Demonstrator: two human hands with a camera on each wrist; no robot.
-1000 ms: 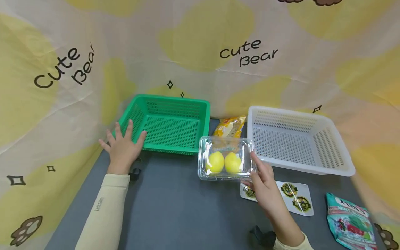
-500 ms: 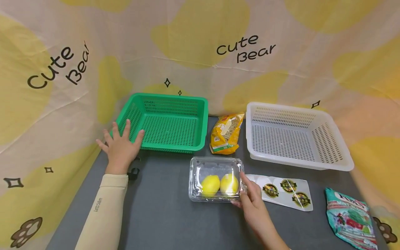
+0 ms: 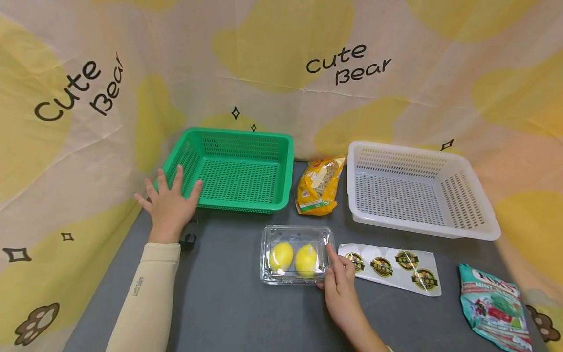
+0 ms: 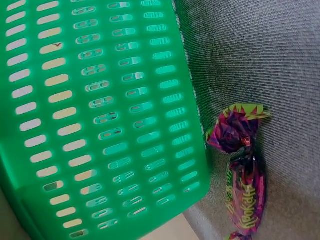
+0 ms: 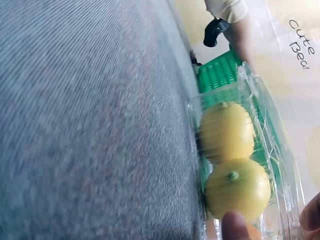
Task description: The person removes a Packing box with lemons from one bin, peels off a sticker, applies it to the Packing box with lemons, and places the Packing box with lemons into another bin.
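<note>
My right hand (image 3: 342, 288) grips the right end of a clear plastic clamshell box (image 3: 296, 232) at the middle of the table. Inside it lie two yellow lemons (image 3: 281, 255), also visible up close in the right wrist view, where a fingertip (image 5: 235, 226) overlaps the nearer lemon (image 5: 239, 185). My left hand (image 3: 170, 210), its fingers straight and spread, rests at the left front rim of the green basket (image 3: 237, 206). In the left wrist view the basket's slotted wall (image 4: 105, 110) fills the left side, and a shiny wrapped candy (image 4: 245, 185) lies beside it.
A yellow bag of dry food (image 3: 318, 188) lies between the green basket and a white basket (image 3: 415, 227). A sheet of round stickers (image 3: 391, 269) is right of the box. Farther right lies a teal packet (image 3: 494, 308). A printed cloth (image 3: 272, 58) hangs behind.
My right hand has brought the clear box down and to the left, uncovering the yellow bag and the sticker sheet. The left hand keeps its place on the green basket.
</note>
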